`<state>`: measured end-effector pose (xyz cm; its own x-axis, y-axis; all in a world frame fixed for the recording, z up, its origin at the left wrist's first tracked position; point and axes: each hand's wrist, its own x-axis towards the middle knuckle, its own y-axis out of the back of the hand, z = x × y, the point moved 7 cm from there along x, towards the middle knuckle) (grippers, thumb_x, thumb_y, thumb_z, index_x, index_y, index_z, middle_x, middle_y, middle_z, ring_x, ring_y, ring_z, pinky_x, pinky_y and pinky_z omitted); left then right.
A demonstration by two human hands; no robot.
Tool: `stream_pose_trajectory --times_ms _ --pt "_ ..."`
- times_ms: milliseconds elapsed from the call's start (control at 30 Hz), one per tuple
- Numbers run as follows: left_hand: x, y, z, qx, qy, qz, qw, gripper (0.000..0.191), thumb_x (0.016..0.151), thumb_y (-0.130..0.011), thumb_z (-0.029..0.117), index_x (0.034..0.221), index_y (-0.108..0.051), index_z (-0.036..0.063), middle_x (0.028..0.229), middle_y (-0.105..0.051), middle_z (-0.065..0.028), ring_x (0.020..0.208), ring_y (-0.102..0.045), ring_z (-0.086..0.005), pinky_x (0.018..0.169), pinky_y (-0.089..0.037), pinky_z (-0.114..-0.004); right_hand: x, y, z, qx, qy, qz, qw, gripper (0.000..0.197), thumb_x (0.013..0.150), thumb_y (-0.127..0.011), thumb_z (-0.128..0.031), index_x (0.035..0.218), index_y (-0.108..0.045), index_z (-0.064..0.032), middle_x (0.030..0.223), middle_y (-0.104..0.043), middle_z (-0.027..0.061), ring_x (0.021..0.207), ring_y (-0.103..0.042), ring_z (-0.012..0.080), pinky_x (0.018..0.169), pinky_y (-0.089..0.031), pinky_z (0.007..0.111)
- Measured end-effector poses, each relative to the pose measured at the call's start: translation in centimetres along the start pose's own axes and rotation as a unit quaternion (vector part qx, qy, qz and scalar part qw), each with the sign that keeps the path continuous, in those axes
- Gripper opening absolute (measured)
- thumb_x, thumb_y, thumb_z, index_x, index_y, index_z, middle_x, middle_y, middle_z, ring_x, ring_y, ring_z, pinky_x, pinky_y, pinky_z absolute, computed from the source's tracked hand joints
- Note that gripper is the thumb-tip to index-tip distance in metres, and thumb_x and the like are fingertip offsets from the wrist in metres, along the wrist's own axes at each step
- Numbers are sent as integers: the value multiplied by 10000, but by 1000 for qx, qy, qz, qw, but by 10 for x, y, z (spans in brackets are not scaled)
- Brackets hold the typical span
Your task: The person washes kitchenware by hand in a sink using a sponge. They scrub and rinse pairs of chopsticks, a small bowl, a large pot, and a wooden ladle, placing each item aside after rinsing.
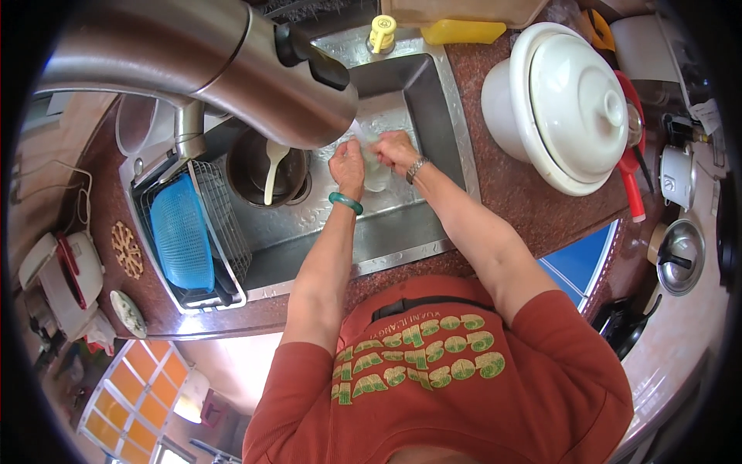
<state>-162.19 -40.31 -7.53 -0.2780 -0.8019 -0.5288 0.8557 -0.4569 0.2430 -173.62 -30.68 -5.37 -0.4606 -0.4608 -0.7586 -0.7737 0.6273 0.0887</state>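
Below the steel faucet (290,87), water runs down between my hands over the sink (371,229). My right hand (397,152), with a metal-banded watch at the wrist, has its fingers closed on a pale, translucent item (378,177). Whether that item is a bag or a container is unclear through the water. My left hand (348,168), a green bangle at its wrist, is curled against the item's left side; its grip is partly hidden. Left of my hands, a dark round pot (240,174) stands in the sink with a white spoon (273,168) in it.
A wire rack with a blue strainer basket (182,238) sits at the sink's left end. To the right stands a large white lidded pot (574,110), beside a red-handled utensil (632,191). A yellow soap pump (382,33) and a yellow scoop-like piece (464,32) lie behind the basin.
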Motion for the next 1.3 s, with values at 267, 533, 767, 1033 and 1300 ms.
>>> stream_pose_trajectory --times_ms 267,533,767,1033,1300 --pt "-18 -15 19 -77 -26 -54 995 345 846 -546 326 786 -635 -1 598 -501 -15 614 -439 -109 570 -397 -284 -11 -5 7 -209 177 -7 962 154 676 -662 -93 794 -638 5 695 -620 88 558 -580 177 483 -449 312" --pt "-34 34 94 224 -295 21 929 362 751 -635 282 1038 -548 81 941 -556 -145 818 -547 -289 716 -435 -388 -89 42 -91 270 149 1 951 168 781 -665 -128 913 -587 -59 645 -523 -29 456 -387 26 400 -280 170" --pt "-74 -12 52 621 -411 -207 635 277 715 -629 263 944 -601 109 956 -556 -98 864 -566 -232 864 -366 -419 -118 28 -105 282 158 -133 937 293 846 -581 -192 1105 -500 -81 928 -592 42 749 -586 124 628 -463 257" --pt "-61 9 81 493 -237 -182 817 141 822 -503 137 901 -604 81 903 -626 -68 820 -603 -233 829 -375 -499 -118 47 -79 354 124 -70 924 344 862 -535 -349 1082 -470 -93 959 -588 57 767 -604 178 543 -470 258" --pt "-101 45 84 -149 129 -281 939 200 867 -539 182 1037 -556 77 935 -613 -49 813 -590 -174 659 -501 -352 -136 44 -76 142 218 3 966 406 833 -592 -287 1133 -463 -45 900 -601 41 761 -593 123 531 -447 228"
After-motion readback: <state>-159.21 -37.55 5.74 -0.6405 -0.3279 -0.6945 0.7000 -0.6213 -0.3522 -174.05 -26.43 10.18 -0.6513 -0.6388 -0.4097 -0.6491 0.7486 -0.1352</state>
